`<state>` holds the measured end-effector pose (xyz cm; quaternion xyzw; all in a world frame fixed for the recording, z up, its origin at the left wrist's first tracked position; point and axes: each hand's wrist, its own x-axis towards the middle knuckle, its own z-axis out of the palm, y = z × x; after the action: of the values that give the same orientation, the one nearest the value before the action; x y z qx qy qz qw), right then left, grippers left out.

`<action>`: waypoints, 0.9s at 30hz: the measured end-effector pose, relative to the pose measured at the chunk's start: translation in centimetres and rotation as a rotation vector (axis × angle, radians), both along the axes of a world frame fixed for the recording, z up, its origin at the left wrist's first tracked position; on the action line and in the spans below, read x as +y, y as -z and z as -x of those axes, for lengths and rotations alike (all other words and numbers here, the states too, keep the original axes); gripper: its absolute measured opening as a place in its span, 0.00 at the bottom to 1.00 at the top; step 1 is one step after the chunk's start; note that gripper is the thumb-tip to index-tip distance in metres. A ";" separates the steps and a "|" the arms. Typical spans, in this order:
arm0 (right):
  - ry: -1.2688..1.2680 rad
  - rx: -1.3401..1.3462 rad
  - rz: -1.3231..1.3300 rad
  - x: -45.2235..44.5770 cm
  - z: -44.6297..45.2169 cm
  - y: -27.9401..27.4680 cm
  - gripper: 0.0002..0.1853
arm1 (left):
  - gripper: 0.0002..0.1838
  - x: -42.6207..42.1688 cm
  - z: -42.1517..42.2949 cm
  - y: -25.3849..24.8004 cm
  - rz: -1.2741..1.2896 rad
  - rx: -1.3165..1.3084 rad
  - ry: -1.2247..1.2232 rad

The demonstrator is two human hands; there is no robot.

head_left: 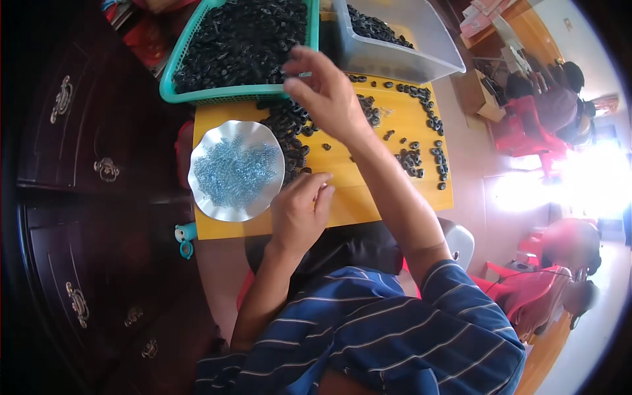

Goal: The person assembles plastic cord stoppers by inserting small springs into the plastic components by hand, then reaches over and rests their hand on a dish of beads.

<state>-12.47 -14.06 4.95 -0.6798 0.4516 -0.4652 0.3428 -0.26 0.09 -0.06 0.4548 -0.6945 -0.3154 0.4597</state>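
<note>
My right hand (329, 99) is raised at the near right corner of a green basket (243, 94), its fingers and thumb apart. Small black ring-like parts (243, 46) fill that basket. Lower down, my left hand (299, 209) is closed, thumb against the curled fingers; whatever it may hold is hidden. It rests by a heap of the same black parts (280, 125) on the yellow table (342, 204). Just left of it, a white wavy-rimmed plate (199, 141) carries a pile of tiny bluish, shiny pieces (237, 171), possibly small springs.
A clear plastic bin (408, 62) with more black parts stands at the back right. Rows and clusters of black parts (409, 161) lie along the table's right side. Dark drawers (72, 145) flank the left. Red chairs (526, 128) and other people are farther right.
</note>
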 end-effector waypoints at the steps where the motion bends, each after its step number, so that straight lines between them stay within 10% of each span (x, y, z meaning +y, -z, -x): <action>1: -0.051 -0.068 -0.111 1.2 0.4 0.3 0.25 | 0.09 0.0 0.0 -0.1 -0.001 0.001 0.008; 15: -0.366 -0.590 -0.876 18.2 12.4 3.7 0.08 | 0.10 -0.1 1.1 1.1 -0.029 -0.144 0.029; 27: -0.624 -0.110 -0.598 22.7 9.8 8.3 0.07 | 0.28 -3.6 9.5 0.4 0.275 -0.476 0.138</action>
<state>-22.27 8.63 -3.32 -0.6288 0.3205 -0.2234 0.6723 -9.78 -3.47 -0.50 0.4009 -0.8485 -0.1332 0.3187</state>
